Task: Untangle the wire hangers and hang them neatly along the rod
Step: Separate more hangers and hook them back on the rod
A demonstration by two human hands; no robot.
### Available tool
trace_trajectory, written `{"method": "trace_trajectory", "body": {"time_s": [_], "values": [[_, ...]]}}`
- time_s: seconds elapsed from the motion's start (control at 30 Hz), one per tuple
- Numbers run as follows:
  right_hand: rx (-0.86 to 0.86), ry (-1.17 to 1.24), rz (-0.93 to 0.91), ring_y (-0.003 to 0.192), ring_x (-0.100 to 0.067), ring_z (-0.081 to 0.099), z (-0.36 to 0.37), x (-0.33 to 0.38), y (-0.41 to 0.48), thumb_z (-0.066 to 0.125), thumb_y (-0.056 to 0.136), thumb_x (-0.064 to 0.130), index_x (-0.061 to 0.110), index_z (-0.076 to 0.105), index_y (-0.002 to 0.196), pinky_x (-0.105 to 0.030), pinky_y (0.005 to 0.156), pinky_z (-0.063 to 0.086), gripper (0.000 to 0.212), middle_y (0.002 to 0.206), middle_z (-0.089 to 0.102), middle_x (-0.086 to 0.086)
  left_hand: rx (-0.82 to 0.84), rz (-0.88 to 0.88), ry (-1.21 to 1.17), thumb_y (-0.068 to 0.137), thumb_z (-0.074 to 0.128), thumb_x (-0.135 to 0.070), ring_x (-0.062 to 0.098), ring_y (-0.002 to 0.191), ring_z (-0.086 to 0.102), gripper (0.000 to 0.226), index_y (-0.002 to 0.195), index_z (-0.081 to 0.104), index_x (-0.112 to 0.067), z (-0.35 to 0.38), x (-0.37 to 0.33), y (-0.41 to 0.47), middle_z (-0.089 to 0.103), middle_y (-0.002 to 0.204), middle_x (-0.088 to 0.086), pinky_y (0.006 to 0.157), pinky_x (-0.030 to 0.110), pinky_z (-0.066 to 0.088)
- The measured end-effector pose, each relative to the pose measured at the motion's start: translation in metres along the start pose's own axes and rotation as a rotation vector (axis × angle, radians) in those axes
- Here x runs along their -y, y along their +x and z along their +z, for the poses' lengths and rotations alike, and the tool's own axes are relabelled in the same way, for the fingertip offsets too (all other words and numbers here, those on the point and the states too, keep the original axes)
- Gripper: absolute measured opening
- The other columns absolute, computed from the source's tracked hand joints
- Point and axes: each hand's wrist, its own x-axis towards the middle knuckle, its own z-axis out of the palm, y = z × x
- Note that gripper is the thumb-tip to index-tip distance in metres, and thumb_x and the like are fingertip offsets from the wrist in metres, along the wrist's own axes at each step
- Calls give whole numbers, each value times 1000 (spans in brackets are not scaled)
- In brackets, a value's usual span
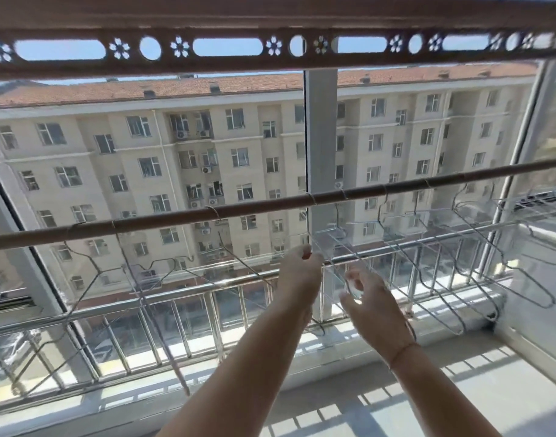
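Observation:
A brown rod (270, 203) runs across the window, rising to the right. Several thin wire hangers hook over it: some to the left (150, 269), some to the right (453, 257). One middle hanger (333, 244) hangs from a hook near the window post. My left hand (298, 272) pinches that hanger's wire just below the rod. My right hand (368, 298) is lower and to the right, fingers spread and curled around the hanger's lower wire, which is blurred.
A steel railing (175, 298) runs along the window sill behind the hangers. A perforated brown beam (270, 48) crosses overhead. A grey window post (320, 137) stands in the middle. A side window (548, 216) closes the right end.

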Motion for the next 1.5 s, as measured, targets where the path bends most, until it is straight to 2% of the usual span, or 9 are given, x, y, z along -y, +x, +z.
{"method": "trace_trajectory", "body": {"time_s": [0.13, 0.27, 0.43, 0.57, 0.8, 0.97, 1.13, 1.3, 1.5], "values": [[121, 100, 138, 86, -18, 62, -4, -9, 4, 55, 86, 14, 11, 53, 119, -30, 81, 50, 33, 93, 65, -4, -57, -177, -57, 94, 43, -7, 9, 71, 44, 18, 106, 54, -2, 21, 4, 23, 52, 87, 6, 57, 22, 32], [244, 245, 177, 86, -18, 65, -2, -15, 10, 58, 87, 23, 14, 57, 111, -36, 81, 54, 26, 93, 67, -6, -144, -254, -179, 93, 45, -5, 14, 62, 47, 16, 99, 59, 1, 30, 15, 41, 54, 73, 7, 55, 23, 35], [355, 458, 142, 65, -9, 61, 2, -7, 15, 60, 86, 32, 16, 60, 100, -17, 59, 46, 21, 81, 70, -6, -250, -234, -337, 93, 45, 0, 14, 56, 51, 22, 79, 61, -4, 36, 18, 54, 58, 64, 7, 55, 23, 40], [362, 627, 134, 62, -10, 61, 7, -3, 18, 57, 89, 17, 16, 61, 93, -17, 56, 47, 6, 76, 69, -6, -317, -230, -394, 94, 46, -4, 11, 57, 47, 25, 74, 61, -8, 39, 18, 61, 56, 65, 3, 56, 21, 40], [336, 737, 102, 50, -1, 55, 11, 1, 50, 58, 87, 7, 12, 63, 88, -14, 50, 43, 7, 65, 64, -1, -355, -187, -396, 94, 44, -5, 10, 55, 45, 26, 74, 60, -8, 37, 1, 83, 53, 64, 2, 53, 19, 38], [336, 712, 167, 71, -13, 63, 31, -8, 55, 58, 84, 6, 12, 64, 89, -25, 66, 52, 9, 80, 69, -6, -367, -205, -380, 93, 42, -1, 9, 54, 44, 27, 75, 60, -9, 34, 21, 96, 52, 62, 1, 51, 20, 38], [428, 457, 233, 95, -14, 60, 46, -39, 41, 57, 85, 13, 12, 59, 107, -18, 73, 45, 22, 98, 63, 0, -301, -238, -317, 93, 39, 3, 10, 53, 42, 21, 94, 59, -5, 26, 62, 80, 51, 64, 4, 47, 17, 36], [422, 331, 285, 99, -18, 54, 63, -72, 34, 57, 84, 10, 8, 56, 113, -19, 72, 43, 29, 105, 59, -6, -234, -261, -20, 90, 44, 2, 11, 57, 46, 25, 101, 65, -6, 17, 123, 50, 58, 68, 4, 51, 18, 36], [467, 52, 174, 123, -20, 43, 82, -106, 23, 60, 80, 18, 12, 45, 130, -36, 106, 35, 53, 131, 48, -6, -110, -154, 413, 95, 43, -15, 8, 59, 46, 25, 94, 68, -17, -14, 172, 23, 56, 68, -7, 55, 24, 36]]}}
